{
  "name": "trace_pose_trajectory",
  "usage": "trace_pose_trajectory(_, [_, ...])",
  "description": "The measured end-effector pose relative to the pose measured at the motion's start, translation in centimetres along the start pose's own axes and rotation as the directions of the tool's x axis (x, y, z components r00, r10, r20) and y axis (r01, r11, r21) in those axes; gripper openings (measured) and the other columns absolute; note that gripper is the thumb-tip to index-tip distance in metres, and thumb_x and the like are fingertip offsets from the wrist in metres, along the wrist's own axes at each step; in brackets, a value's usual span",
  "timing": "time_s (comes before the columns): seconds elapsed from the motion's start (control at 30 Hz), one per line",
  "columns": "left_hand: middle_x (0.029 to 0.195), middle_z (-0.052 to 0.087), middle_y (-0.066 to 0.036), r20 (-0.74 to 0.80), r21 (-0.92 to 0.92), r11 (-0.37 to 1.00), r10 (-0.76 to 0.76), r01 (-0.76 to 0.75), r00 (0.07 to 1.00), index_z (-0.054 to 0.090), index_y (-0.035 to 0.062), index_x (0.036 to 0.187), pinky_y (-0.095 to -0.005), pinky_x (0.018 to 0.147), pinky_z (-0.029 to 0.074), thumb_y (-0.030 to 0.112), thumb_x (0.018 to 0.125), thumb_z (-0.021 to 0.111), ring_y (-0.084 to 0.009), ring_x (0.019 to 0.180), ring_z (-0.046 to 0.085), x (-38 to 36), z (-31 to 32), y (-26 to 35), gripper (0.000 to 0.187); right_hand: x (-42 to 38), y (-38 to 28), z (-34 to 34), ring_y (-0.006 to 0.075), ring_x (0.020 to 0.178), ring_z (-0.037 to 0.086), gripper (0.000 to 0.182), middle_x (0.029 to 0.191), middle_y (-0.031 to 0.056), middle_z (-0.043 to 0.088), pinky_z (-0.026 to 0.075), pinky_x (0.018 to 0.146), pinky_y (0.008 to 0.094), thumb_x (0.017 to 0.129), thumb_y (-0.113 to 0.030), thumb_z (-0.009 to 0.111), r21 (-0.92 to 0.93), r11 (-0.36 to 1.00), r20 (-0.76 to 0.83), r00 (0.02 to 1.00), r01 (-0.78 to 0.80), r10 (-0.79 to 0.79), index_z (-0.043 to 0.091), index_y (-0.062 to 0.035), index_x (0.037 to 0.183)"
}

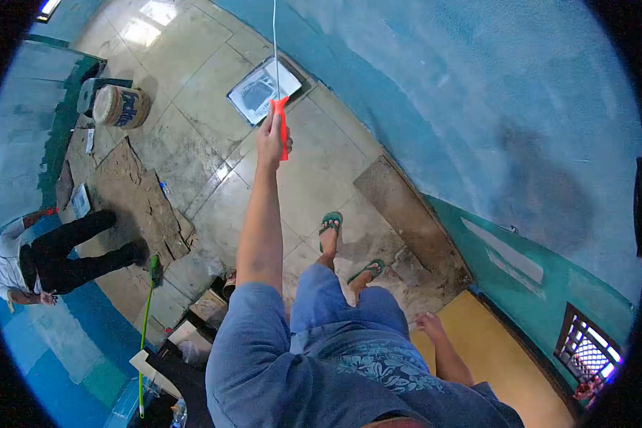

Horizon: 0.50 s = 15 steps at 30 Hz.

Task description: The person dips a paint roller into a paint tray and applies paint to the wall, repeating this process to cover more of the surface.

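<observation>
My left hand (269, 143) is stretched out ahead, wrapped round the red handle of a paint roller (281, 121). The roller's thin wire frame runs up past the top edge of the view, so its head is hidden. Beyond the hand, a paint tray (258, 91) with whitish paint lies on the tiled floor near the wall. My right hand (429, 324) hangs low by my right side, its fingers loosely apart and holding nothing. Close to it is a yellow-tan flat surface (471, 335).
Patchy blue wall (464, 93) rises on the right, with a brown board (406, 214) along its foot. At left are a paint bucket (125, 107), torn cardboard (135, 200) and a green-handled broom (146, 321). A co-worker (57, 257) stands by the far-left wall.
</observation>
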State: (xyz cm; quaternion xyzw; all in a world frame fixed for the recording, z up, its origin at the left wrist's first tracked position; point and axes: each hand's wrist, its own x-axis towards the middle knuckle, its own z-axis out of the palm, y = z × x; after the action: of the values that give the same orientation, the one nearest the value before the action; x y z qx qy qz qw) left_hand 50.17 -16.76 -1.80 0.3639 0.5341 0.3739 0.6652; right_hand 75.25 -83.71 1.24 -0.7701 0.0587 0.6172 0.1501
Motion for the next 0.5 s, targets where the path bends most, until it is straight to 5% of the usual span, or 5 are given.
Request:
trace_pose_trajectory(0.17, [0.061, 0.051, -0.002, 0.036, 0.056, 0.998, -0.012, 0.010, 0.999, 0.056, 0.0037, 0.095, -0.0271, 0.041, 0.040, 0.033, 0.096, 0.048, -0.0114, 0.046, 0.050, -8.0, 0.5, -3.5, 0.030, -0.8, -0.4, 1.3, 0.0185, 0.082, 0.059, 0.031, 0.094, 0.0077, 0.064, 0.048, 0.071, 0.0334, 0.087, -0.025, 0.051, -0.011, 1.000, 0.025, 1.000, -0.010, 0.010, 0.060, -0.0048, 0.109])
trace_pose_trajectory(0.27, [0.065, 0.050, 0.004, 0.112, 0.179, 0.984, -0.007, -0.014, 0.994, 0.045, 0.0084, 0.136, -0.0235, 0.045, 0.040, 0.026, 0.097, 0.048, -0.0068, 0.051, 0.048, -18.1, 0.4, -8.7, 0.043, -0.9, -1.0, 1.5, 0.0205, 0.084, 0.060, 0.032, 0.094, 0.0089, 0.063, 0.048, 0.073, 0.0351, 0.087, -0.027, 0.051, -0.023, 1.000, 0.048, 0.999, -0.009, 0.011, 0.060, -0.0060, 0.109])
trace_pose_trajectory(0.33, [0.067, 0.052, 0.001, 0.138, 0.167, 0.976, -0.166, 0.142, 0.976, 0.044, 0.0135, 0.138, -0.0238, 0.044, 0.041, 0.025, 0.097, 0.048, -0.0077, 0.048, 0.047, -23.2, 1.6, -8.5, 0.043, -1.0, -0.2, 1.3, 0.0214, 0.084, 0.060, 0.032, 0.094, 0.0096, 0.063, 0.048, 0.073, 0.0357, 0.087, -0.028, 0.051, -0.041, 0.999, 0.058, 0.998, -0.003, 0.006, 0.060, -0.0064, 0.109])
trace_pose_trajectory(0.43, [0.065, 0.051, 0.000, 0.129, 0.126, 0.977, -0.186, 0.170, 0.974, 0.039, 0.0191, 0.141, -0.0239, 0.044, 0.041, 0.026, 0.096, 0.048, -0.0082, 0.049, 0.048, -22.8, 4.2, -3.8, 0.046, 1.6, 1.4, -0.1, 0.0225, 0.083, 0.061, 0.034, 0.092, 0.0092, 0.063, 0.049, 0.072, 0.0366, 0.087, -0.031, 0.051, 0.008, 0.986, 0.074, 0.984, 0.164, -0.164, 0.060, -0.0060, 0.108])
trace_pose_trajectory(0.5, [0.065, 0.051, 0.000, 0.034, 0.178, 0.976, -0.134, 0.126, 0.990, 0.041, 0.0210, 0.140, -0.0241, 0.044, 0.042, 0.029, 0.096, 0.049, -0.0090, 0.049, 0.049, -18.1, 3.3, -2.9, 0.046, 1.7, -0.9, -0.6, 0.0216, 0.080, 0.060, 0.036, 0.090, 0.0094, 0.063, 0.049, 0.068, 0.0354, 0.087, -0.032, 0.052, -0.032, 0.999, 0.003, 1.000, 0.025, -0.025, 0.060, -0.0048, 0.108])
